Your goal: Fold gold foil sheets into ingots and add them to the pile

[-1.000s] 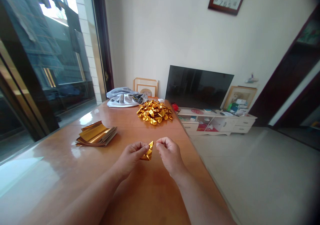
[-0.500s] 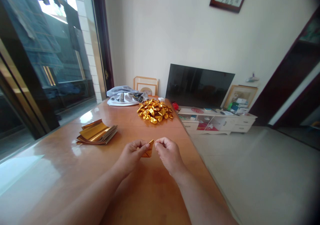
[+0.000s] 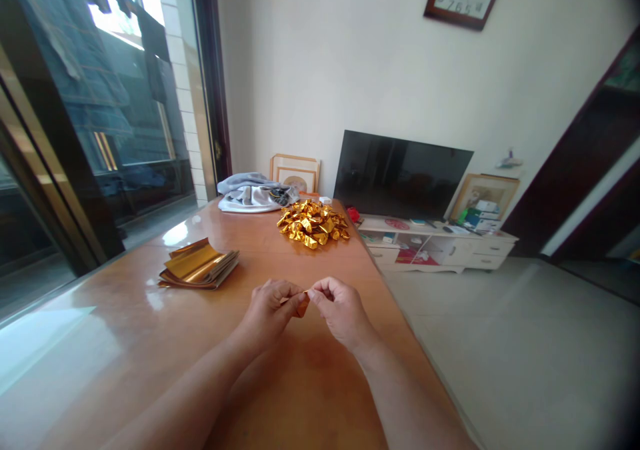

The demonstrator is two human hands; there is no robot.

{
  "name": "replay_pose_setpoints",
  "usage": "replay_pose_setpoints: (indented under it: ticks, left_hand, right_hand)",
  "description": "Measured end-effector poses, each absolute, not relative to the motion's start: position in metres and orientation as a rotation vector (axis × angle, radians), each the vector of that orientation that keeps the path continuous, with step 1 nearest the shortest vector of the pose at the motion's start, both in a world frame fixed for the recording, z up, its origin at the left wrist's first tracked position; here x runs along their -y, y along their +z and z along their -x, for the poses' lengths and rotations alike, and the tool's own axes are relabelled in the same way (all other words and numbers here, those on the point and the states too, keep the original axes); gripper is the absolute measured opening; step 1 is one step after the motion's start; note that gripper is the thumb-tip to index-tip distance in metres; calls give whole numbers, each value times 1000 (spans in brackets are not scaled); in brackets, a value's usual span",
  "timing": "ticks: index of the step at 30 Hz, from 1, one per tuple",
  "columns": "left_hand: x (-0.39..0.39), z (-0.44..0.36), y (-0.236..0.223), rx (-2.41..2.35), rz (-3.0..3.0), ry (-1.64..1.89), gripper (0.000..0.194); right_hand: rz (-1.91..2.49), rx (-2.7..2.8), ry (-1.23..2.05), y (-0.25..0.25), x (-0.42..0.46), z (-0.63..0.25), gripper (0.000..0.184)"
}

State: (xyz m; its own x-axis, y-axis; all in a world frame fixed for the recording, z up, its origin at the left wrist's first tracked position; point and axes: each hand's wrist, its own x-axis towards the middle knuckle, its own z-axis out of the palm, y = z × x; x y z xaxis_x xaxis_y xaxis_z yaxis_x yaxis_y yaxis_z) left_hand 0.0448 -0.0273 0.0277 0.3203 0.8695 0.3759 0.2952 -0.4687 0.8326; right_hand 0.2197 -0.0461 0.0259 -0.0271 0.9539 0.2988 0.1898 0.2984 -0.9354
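A small folded piece of gold foil paper [image 3: 302, 307] is pinched between the thumb and fingers of my left hand [image 3: 274, 307], above the wooden table. My right hand [image 3: 337, 307] pinches the upper tip of the same piece; its fingertips meet those of the left hand. Much of the foil is hidden behind my fingers. Beyond my hands lies a heap of folded gold foil pieces [image 3: 314, 225]. To the left rests a stack of gold foil sheets [image 3: 200, 265], the top ones curling up.
The glossy wooden table [image 3: 310, 397] has its right edge close beside my right forearm. Grey-white cloth [image 3: 250, 197] lies bundled at its far end. Past it are picture frames [image 3: 295, 173], a television [image 3: 400, 177] and a low white cabinet [image 3: 440, 247]. A glass sliding door stands at left.
My right hand has closed in on the foil piece and now grips its tip. The upright point of the foil has dropped behind my fingers. The view has shifted slightly.
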Motion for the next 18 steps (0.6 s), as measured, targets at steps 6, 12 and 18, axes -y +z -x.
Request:
replay_pose_setpoints:
  ticks: [6, 12, 18]
  left_hand:
    - [26, -44, 24, -757, -1642, 944, 31]
    - [18, -41, 15, -842, -1721, 1006, 23]
    - [12, -36, 9, -1215, -2230, 1142, 15]
  right_hand:
    - [1072, 1514, 784, 28, 47, -226, 20]
    - [1108, 1346, 1031, 21, 40, -226, 20]
    - [1097, 1191, 1209, 13, 38, -223, 18]
